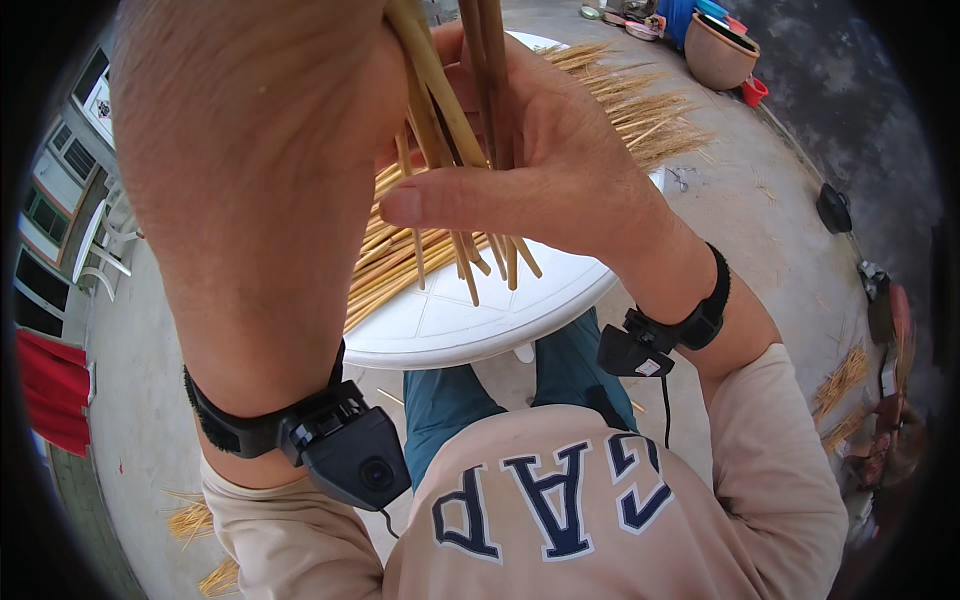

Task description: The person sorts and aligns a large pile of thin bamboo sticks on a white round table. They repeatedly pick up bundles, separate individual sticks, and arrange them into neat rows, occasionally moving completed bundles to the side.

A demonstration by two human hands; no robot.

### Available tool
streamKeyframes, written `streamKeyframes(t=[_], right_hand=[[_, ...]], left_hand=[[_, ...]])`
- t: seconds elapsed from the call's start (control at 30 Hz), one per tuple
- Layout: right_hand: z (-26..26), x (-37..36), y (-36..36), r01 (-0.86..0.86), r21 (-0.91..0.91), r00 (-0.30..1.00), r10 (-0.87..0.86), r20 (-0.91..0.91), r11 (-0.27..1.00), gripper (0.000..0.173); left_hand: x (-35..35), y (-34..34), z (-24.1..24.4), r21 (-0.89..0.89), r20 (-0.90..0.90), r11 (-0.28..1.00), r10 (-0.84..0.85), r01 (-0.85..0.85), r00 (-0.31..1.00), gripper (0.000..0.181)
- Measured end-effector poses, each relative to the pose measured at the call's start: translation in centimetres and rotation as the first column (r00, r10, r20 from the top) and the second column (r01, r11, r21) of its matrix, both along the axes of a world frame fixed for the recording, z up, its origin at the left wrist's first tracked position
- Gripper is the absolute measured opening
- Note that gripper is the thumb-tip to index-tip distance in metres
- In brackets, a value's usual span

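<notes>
My right hand (555, 157) is closed round a bundle of thin straw-like stalks (442, 120), its thumb lying across them. The cut ends of the stalks point down over a round white plastic table (480, 337). Very near the camera, my left hand (300, 75) is raised beside the upper part of the bundle; its fingers are mostly hidden, so its hold cannot be told. Beneath both hands, a layer of stalks (397, 262) lies on the table, with feathery brush heads (637, 112) reaching past its far right edge.
Loose stalk piles (841, 379) lie on the concrete floor at the right, others (191, 519) at the lower left. A large clay-coloured pot (716, 56) and a red bucket (754, 91) stand at the upper right. A white plastic chair (94, 244) is at the left.
</notes>
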State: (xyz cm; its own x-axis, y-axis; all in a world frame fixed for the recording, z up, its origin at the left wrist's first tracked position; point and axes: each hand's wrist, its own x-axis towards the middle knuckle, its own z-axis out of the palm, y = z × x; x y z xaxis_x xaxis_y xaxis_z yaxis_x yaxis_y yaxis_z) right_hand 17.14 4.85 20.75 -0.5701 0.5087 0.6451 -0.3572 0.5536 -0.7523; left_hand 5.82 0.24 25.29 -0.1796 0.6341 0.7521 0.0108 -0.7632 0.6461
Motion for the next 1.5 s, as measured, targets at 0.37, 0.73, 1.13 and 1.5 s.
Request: streamKeyframes(t=[0.37, 0.73, 1.13, 1.5], right_hand=[[-4.3, 1.2, 2.8, 0.293, 0.053, 0.955, -0.294, 0.027, 0.955, 0.027], [-6.4, 1.3, 3.3, 0.246, -0.001, 0.969, -0.246, 0.015, 0.969, 0.041], [-4.6, 2.7, 3.0, 0.088, -0.113, 0.996, -0.09, -0.015, 0.99, 0.019], [-6.6, 2.4, 3.5, 0.102, -0.25, 0.994, -0.087, 0.072, 0.963, 0.012]], left_hand=[[3.4, -0.7, 0.8, -0.125, -0.233, 0.987, 0.067, -0.098, 0.97, 0.042], [4.9, -0.7, 0.8, -0.264, -0.172, 0.96, 0.049, -0.094, 0.984, 0.06], [4.4, 0.9, 0.7, -0.234, 0.084, 0.92, -0.302, 0.313, 0.95, 0.053], [2.8, 5.1, -4.3, -0.261, 0.063, 0.879, -0.398, 0.4, 0.915, 0.038]])
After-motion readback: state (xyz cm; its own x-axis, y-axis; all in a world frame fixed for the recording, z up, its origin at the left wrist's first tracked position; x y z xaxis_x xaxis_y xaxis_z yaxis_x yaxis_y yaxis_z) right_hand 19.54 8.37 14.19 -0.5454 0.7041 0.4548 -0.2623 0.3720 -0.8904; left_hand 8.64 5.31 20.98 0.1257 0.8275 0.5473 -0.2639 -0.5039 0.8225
